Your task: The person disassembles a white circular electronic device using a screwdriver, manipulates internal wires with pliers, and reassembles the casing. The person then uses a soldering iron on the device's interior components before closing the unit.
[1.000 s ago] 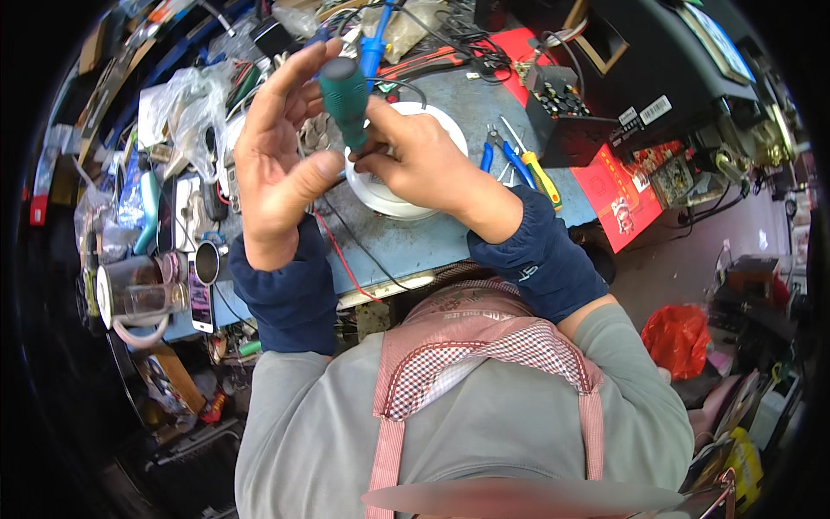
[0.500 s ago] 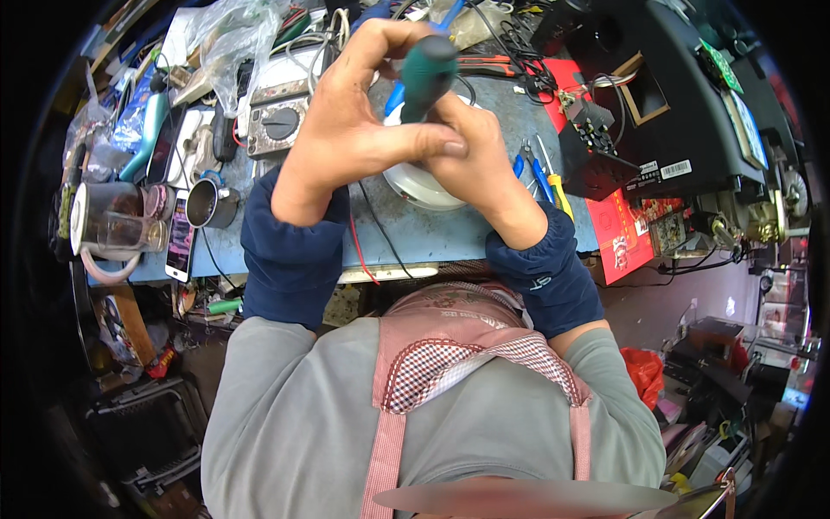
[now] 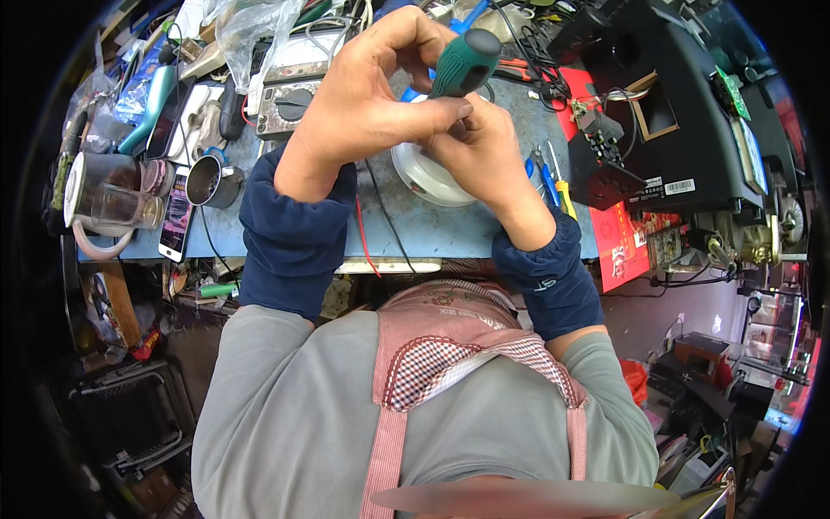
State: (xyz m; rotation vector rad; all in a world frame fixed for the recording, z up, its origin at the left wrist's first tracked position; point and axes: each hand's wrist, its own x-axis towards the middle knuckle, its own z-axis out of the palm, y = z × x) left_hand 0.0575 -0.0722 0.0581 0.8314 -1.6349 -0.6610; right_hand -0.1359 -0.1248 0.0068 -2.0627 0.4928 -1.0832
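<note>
A screwdriver with a green and black handle [image 3: 467, 65] stands between my hands, its handle end tilted up toward me and its shaft hidden. My left hand [image 3: 363, 104] curls round the handle's lower part, thumb stretched across to the right fingertips. Closed, my right hand [image 3: 484, 151] pinches close against that thumb; what it holds, if anything, is hidden. Beneath both hands a round white housing [image 3: 432, 186] lies on the blue bench top [image 3: 389, 233], partly covered by them.
Left of my hands are a multimeter [image 3: 290, 108], a metal cup [image 3: 212, 182], a phone [image 3: 175, 216] and a clear jug [image 3: 104, 203]. Pliers with blue handles [image 3: 548, 182] and a yellow-handled screwdriver [image 3: 565, 195] lie to the right, near a large black box [image 3: 692, 112]. Loose leads [image 3: 389, 225] cross the bench.
The green screwdriver's handle has tilted and shifted to the right. Both hands stay close together, their fingertips slightly rearranged. The whole view has shifted a little.
</note>
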